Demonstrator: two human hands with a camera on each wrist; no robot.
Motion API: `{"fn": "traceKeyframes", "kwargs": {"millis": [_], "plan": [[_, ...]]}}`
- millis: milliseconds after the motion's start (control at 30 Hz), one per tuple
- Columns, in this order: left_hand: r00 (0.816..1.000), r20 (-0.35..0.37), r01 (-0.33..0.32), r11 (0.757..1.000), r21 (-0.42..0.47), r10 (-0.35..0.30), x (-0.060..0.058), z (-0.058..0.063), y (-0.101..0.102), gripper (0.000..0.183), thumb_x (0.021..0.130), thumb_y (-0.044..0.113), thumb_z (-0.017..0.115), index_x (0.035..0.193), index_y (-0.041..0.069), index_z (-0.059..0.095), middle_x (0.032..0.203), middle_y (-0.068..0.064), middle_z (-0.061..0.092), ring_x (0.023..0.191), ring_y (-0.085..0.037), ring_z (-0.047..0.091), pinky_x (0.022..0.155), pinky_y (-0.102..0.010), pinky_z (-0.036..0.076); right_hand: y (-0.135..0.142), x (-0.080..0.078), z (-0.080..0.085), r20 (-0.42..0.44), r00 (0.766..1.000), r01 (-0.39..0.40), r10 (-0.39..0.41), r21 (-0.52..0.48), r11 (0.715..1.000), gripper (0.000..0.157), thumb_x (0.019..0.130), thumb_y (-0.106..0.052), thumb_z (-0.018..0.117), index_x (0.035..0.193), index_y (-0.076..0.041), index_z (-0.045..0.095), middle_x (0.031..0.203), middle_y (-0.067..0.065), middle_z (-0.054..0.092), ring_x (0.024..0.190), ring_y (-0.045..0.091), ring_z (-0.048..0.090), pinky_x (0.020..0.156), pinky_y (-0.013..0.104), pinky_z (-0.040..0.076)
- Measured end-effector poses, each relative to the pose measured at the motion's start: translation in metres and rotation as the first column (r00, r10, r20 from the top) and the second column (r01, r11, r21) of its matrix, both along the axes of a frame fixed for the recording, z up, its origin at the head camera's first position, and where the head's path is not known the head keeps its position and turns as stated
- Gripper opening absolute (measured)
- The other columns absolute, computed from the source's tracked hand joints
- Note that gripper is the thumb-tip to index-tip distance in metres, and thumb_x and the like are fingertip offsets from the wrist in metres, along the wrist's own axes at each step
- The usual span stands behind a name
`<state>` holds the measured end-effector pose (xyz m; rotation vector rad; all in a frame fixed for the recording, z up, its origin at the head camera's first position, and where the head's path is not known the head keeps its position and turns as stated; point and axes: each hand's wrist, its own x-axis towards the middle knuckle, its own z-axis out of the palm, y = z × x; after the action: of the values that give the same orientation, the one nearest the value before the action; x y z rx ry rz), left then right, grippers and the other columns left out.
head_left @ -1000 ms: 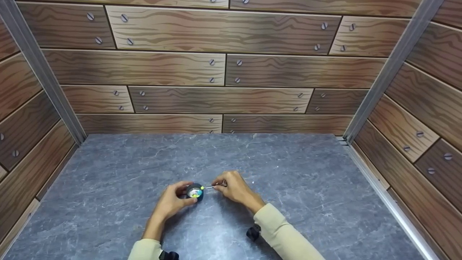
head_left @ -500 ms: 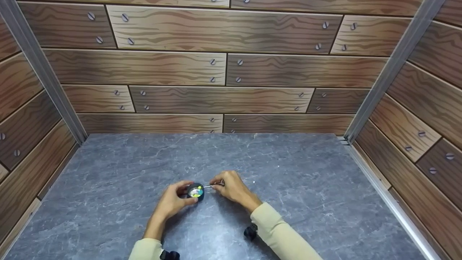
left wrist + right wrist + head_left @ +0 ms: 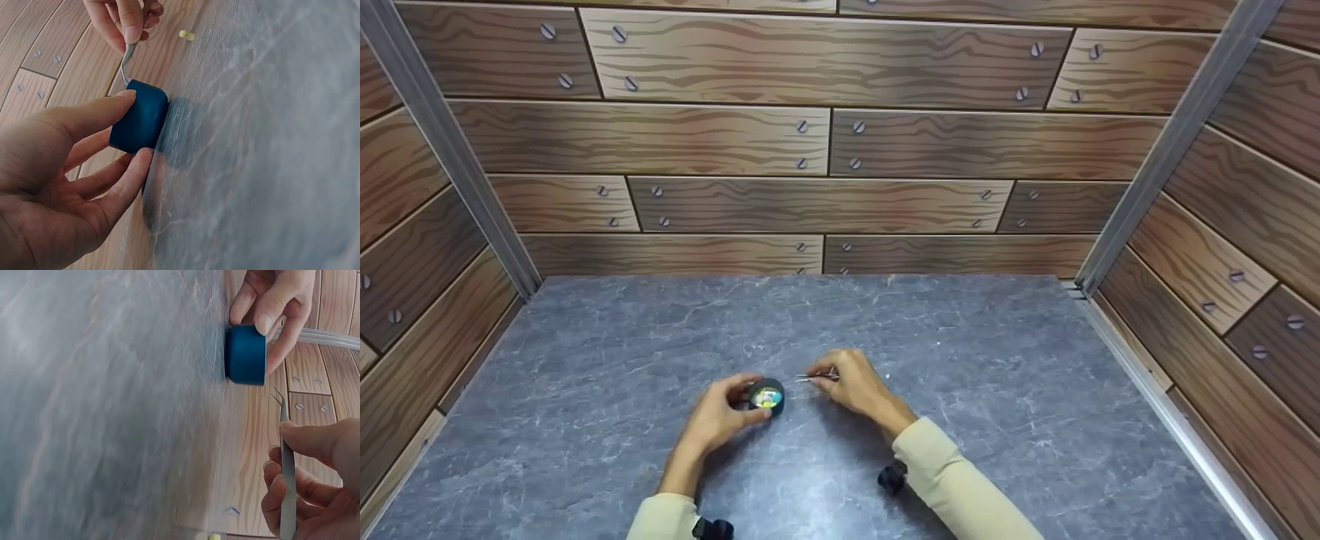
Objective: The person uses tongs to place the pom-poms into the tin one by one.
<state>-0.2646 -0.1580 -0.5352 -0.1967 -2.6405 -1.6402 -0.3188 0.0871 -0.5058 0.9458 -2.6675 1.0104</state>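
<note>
My left hand (image 3: pixel 716 421) grips a small blue round cup (image 3: pixel 140 119) from its left side, with the thumb at the near side of the rim. The cup stands on the table, and yellow, cyan and white bits (image 3: pixel 768 399) show inside it. To the right, my right hand (image 3: pixel 853 388) holds metal tweezers (image 3: pixel 287 486) between thumb and fingers. Their bent tips point towards the cup, a short way from it, slightly apart and with nothing between them. In the left wrist view the cup hides the tweezers' tips.
The grey marbled table (image 3: pixel 660 322) spreads around both hands. A small pale yellow piece (image 3: pixel 187 35) lies on it beyond the cup. Two tiny white specks, one a white speck (image 3: pixel 887 376), sit right of my right hand. Wood-patterned walls (image 3: pixel 720 142) enclose the table.
A yellow bit at the tweezers' tips went over the cup's rim and now lies among the others inside. The tweezers drew back right. My left hand and the cup stayed put.
</note>
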Motion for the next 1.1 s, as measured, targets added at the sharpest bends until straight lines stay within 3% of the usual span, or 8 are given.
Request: {"fn": "traceKeyframes", "kwargs": {"millis": [200,633,1100], "plan": [[1.000,0.006,0.002,1.000,0.003,-0.002,0.000,0.000,0.001,0.056,0.079,0.007,0.088,0.132,0.002,0.068,0.127,-0.024,0.071,0.112,-0.035,0.069,0.099,-0.051,0.055,0.015,-0.003,-0.002,-0.026,0.999,0.024,-0.024,0.005,1.000,0.012,0.088,-0.003,0.078,0.098,-0.004,0.082,0.092,0.011,0.079,0.080,0.022,0.072,0.071,0.031,0.059],[1.000,0.014,-0.018,1.000,-0.014,0.018,0.000,-0.001,0.001,0.056,0.079,0.007,0.088,0.131,0.003,0.068,0.127,-0.023,0.071,0.114,-0.035,0.069,0.101,-0.052,0.054,0.046,-0.015,-0.002,-0.062,0.994,0.088,-0.089,-0.013,0.996,0.013,0.085,0.002,0.078,0.097,-0.001,0.081,0.091,0.015,0.079,0.080,0.027,0.072,0.073,0.042,0.061],[1.000,0.015,-0.018,1.000,-0.018,0.018,-0.001,-0.001,0.000,0.055,0.079,0.009,0.088,0.131,0.005,0.069,0.128,-0.019,0.072,0.114,-0.033,0.069,0.102,-0.051,0.054,0.061,-0.026,-0.010,-0.080,0.983,0.164,-0.164,0.001,0.986,0.011,0.084,-0.001,0.079,0.095,-0.003,0.082,0.089,0.012,0.080,0.077,0.024,0.071,0.070,0.031,0.057]]}}
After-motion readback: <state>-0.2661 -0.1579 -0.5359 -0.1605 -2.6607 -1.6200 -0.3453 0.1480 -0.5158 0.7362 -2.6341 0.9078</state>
